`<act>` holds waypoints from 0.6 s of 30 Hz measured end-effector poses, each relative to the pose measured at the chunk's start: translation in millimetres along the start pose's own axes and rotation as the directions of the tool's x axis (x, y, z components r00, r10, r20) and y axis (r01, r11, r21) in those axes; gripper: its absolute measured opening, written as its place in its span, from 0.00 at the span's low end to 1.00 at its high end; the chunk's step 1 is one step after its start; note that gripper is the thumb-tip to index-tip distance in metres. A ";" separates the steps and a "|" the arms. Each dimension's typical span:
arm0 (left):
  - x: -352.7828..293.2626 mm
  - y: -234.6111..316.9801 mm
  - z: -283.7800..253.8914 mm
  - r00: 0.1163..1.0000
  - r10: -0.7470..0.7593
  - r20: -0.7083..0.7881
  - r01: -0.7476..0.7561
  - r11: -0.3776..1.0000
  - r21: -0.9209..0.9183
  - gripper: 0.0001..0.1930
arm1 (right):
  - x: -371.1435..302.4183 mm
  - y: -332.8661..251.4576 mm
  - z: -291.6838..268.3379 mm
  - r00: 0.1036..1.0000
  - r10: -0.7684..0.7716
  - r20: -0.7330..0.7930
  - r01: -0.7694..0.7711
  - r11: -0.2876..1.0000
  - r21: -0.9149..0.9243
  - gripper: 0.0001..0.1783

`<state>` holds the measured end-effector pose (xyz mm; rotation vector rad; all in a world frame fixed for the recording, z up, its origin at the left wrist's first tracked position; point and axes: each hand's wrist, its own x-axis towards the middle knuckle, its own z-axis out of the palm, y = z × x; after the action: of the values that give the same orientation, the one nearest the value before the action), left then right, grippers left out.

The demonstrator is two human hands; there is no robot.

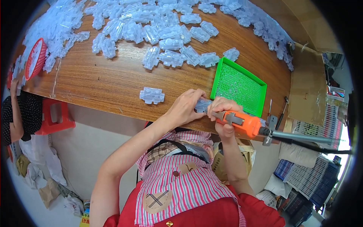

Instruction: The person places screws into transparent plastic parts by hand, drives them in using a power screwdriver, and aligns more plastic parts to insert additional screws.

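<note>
At the front edge of the table, my left hand (186,108) grips a clear plastic housing (203,105) that is partly covered by its fingers. My right hand (226,109) is closed about an orange electric screwdriver (242,123), close beside that housing. The screwdriver's tip is hidden by the hand and tool. Left of my left hand lies a single clear housing (152,95). Just beyond my right hand sits a green tray (260,80) with many small metal bits, apparently screws, on its mesh bottom.
Many clear housings (166,34) cover the far table (94,79). A red basket (36,58) stands at the left, near another person's arm (16,113). Two thin hand tools (281,113) lie right of the tray. A metal arm (302,137) with a cable reaches the screwdriver.
</note>
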<state>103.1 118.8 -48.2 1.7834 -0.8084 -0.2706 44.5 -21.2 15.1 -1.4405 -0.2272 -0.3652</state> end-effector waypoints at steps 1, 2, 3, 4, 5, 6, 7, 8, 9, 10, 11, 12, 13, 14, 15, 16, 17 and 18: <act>-0.2 0.1 0.0 1.000 -0.002 0.004 0.002 1.000 0.004 0.27 | 2.2 0.2 -2.2 1.000 -0.009 0.007 0.009 1.000 0.000 0.37; -1.4 0.8 0.0 1.000 0.007 -0.003 -0.007 1.000 0.009 0.27 | 4.5 -0.1 -5.0 1.000 0.015 0.013 -0.015 1.000 0.002 0.36; -3.1 1.7 0.2 1.000 0.002 -0.002 -0.002 1.000 0.015 0.27 | 7.4 -0.9 -5.9 0.999 0.039 0.019 -0.039 0.999 0.003 0.36; -4.2 2.2 0.7 1.000 -0.006 0.000 0.006 1.000 0.019 0.27 | 10.9 -4.3 -4.0 0.999 0.033 0.025 -0.033 0.999 0.001 0.36; -3.5 1.1 0.6 1.000 -0.001 -0.006 0.001 1.000 0.020 0.27 | 15.2 -9.4 -1.2 0.999 0.027 0.025 -0.029 0.997 0.077 0.37; -2.7 -0.5 0.5 1.000 -0.011 0.000 0.011 1.000 0.018 0.27 | 19.5 -14.3 2.5 0.999 0.022 0.025 -0.026 0.988 0.152 0.39; -2.5 -0.2 1.0 1.000 -0.021 0.011 0.021 1.000 0.013 0.27 | 20.7 -18.1 5.1 1.000 0.020 0.020 -0.024 0.974 0.225 0.40; -3.2 -0.1 1.5 1.000 -0.019 0.010 0.019 1.000 0.012 0.27 | 23.3 -16.6 7.3 0.999 0.005 0.045 -0.012 0.987 0.163 0.40; -4.4 -0.4 2.1 1.000 -0.009 -0.001 0.009 1.000 0.008 0.27 | 23.6 -14.2 11.9 0.999 0.005 0.046 -0.013 0.987 0.161 0.40; -3.8 -0.4 1.9 1.000 0.003 -0.012 -0.003 1.000 0.003 0.28 | 24.2 -10.1 17.1 1.000 -0.002 0.008 0.000 0.985 0.172 0.39; -2.9 -0.5 2.4 1.000 0.003 -0.013 -0.003 1.000 0.002 0.28 | 24.3 -6.5 19.7 1.000 -0.008 -0.029 0.013 0.983 0.182 0.38; -1.9 -0.8 3.4 1.000 -0.001 -0.010 0.001 1.000 0.002 0.27 | 24.2 -3.5 19.4 1.000 -0.002 -0.031 0.008 0.982 0.186 0.37; -1.9 -0.2 3.2 1.000 -0.007 -0.007 0.007 1.000 0.002 0.27 | 24.0 -0.6 18.3 1.000 0.002 -0.031 0.004 0.982 0.187 0.37; -2.1 -0.1 2.7 1.000 -0.011 -0.007 0.011 1.000 0.000 0.27 | 23.7 2.3 16.6 1.000 -0.001 -0.023 0.004 0.986 0.166 0.37; -2.1 -0.3 2.3 1.000 -0.003 -0.008 0.003 1.000 0.006 0.27 | 23.0 4.0 15.7 1.000 -0.002 -0.016 0.005 0.990 0.144 0.37; -2.1 -1.1 1.7 1.000 0.005 -0.008 -0.005 1.000 0.013 0.27 | 22.8 4.9 17.2 1.000 0.003 -0.017 0.000 0.989 0.145 0.37; -2.1 -1.6 1.8 1.000 0.001 -0.007 -0.001 1.000 0.010 0.27 | 23.0 5.5 19.7 1.000 -0.003 -0.024 0.006 0.989 0.145 0.36; -1.9 -2.2 2.2 1.000 -0.010 -0.007 0.010 1.000 0.010 0.26 | 23.1 6.6 21.4 0.999 -0.008 -0.032 0.012 0.989 0.146 0.34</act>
<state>101.3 118.8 -51.4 1.7977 -0.7974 -0.2665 69.8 -1.9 20.1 -1.2891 -0.2315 -0.3716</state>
